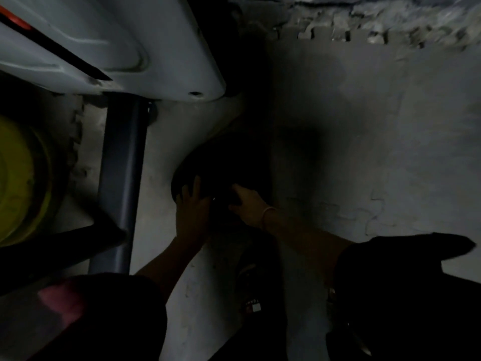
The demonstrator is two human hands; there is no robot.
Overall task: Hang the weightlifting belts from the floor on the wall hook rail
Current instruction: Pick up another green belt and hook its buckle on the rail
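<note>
A dark, curved weightlifting belt point(221, 157) lies on the grey floor in deep shadow, and its outline is hard to make out. My left hand point(191, 204) rests on its near left edge with the fingers spread over it. My right hand point(247, 203), with a pale band on the wrist, reaches onto the belt's near right part with the fingers curled against it. Whether either hand has a firm hold is too dark to tell. No wall hook rail is in view.
A grey machine housing point(109, 43) overhangs the upper left, with a dark upright post point(122, 178) beneath it. A yellow weight plate point(20, 183) sits at far left. Grey puzzle floor mats point(390, 126) spread to the right. My dark shoes point(253, 303) stand just below the hands.
</note>
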